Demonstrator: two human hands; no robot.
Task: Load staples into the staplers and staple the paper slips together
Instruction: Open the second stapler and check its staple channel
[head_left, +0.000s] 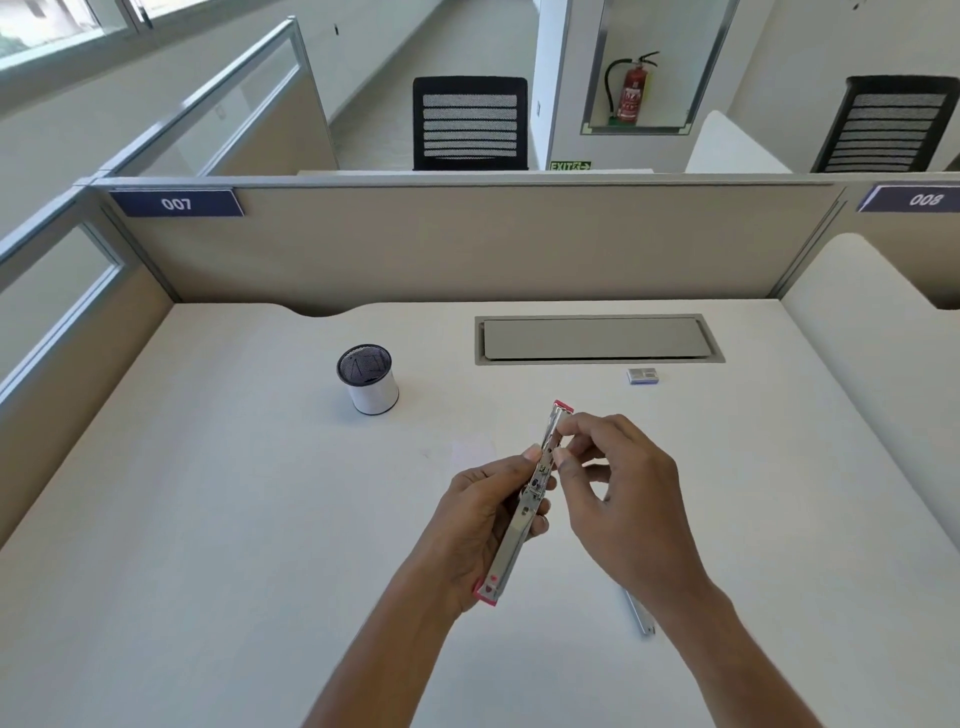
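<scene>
A pink and silver stapler (524, 506) is swung fully open into one long strip, held above the desk. My left hand (480, 525) grips its lower half, fingers curled round the metal. My right hand (618, 488) pinches at the upper half near the magazine with thumb and forefinger; whether a staple strip is between them is too small to tell. A small staple box (643, 375) lies at the back right of the desk. A faint pale paper slip (471, 453) lies just beyond my left hand. A silver staple strip (640, 616) lies on the desk, partly under my right wrist.
A black mesh pen cup (368, 378) with a white wrap stands at the back left. A grey cable hatch (597, 339) is set into the desk at the back. Beige partitions (467, 244) close off the back and left; a white divider (872, 332) stands at the right.
</scene>
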